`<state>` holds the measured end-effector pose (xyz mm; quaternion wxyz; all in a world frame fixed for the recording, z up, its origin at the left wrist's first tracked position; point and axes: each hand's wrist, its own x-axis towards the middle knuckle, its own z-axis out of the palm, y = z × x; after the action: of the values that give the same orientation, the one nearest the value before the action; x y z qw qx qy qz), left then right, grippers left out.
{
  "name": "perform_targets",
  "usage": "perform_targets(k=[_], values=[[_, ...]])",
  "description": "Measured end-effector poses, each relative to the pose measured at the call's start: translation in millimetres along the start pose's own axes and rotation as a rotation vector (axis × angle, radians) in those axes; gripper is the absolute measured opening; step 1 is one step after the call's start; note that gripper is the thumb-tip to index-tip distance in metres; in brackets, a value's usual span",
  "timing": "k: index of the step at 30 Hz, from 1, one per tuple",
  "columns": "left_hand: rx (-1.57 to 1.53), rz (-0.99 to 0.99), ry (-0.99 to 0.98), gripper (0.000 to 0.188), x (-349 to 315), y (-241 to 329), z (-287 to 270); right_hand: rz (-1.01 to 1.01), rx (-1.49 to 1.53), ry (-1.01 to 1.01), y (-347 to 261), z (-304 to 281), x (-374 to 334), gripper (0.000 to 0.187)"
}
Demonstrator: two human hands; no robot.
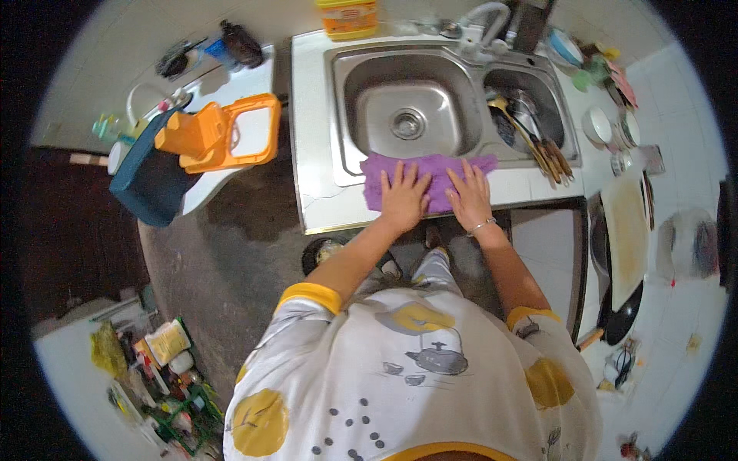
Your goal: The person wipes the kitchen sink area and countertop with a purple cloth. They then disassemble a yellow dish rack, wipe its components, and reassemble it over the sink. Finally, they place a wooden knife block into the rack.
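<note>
A purple cloth [438, 178] lies spread along the front edge of a white counter [317, 177], its far side touching the rim of a steel sink [377, 100]. Flat on the cloth's left part rests my left hand [404, 197], fingers spread and pointing away from me. My right hand [470, 198], with a bracelet at the wrist, presses on the right part the same way. Neither hand grips the cloth. Between them the fabric is slightly wrinkled. Several long-handled kitchen utensils [530, 142] lean out of the smaller basin, to the right of my right hand.
Behind the sink are a white faucet [492, 31] and a yellow tub [347, 19]. Bowls [597, 125] stand on the right counter, near a leaning board [625, 230] and a dark pan [621, 315]. At left an orange plastic piece [254, 131] sits beside a dark blue bin [150, 173].
</note>
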<state>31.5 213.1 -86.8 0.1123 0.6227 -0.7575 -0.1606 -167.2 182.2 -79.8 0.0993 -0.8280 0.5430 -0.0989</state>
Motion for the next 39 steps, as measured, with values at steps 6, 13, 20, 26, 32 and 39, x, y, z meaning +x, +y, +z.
perform_targets(k=[6,13,20,26,32,39], values=[[0.020,0.073,-0.027,0.061,-3.8,-65.0,-4.7,-0.072,-0.110,-0.101,-48.0,36.2,14.1,0.068],[0.192,0.066,0.054,0.065,-32.6,-171.4,-44.7,-0.170,0.100,-0.248,-163.8,76.4,87.8,0.070],[0.169,-0.047,0.115,0.065,-77.1,-179.8,-39.8,-0.191,0.150,-0.320,-189.8,73.9,82.2,0.061],[0.183,-0.275,0.083,0.065,-131.8,-125.9,-21.7,-0.393,0.031,-0.214,-182.0,69.2,18.4,0.055],[0.105,-0.064,-0.031,0.067,-95.6,-45.3,3.5,-0.172,0.122,-0.097,-77.1,42.6,-25.0,0.058],[-0.103,0.406,-0.189,0.062,4.9,60.8,38.0,0.189,-0.069,0.093,72.0,-3.8,-69.8,0.056]])
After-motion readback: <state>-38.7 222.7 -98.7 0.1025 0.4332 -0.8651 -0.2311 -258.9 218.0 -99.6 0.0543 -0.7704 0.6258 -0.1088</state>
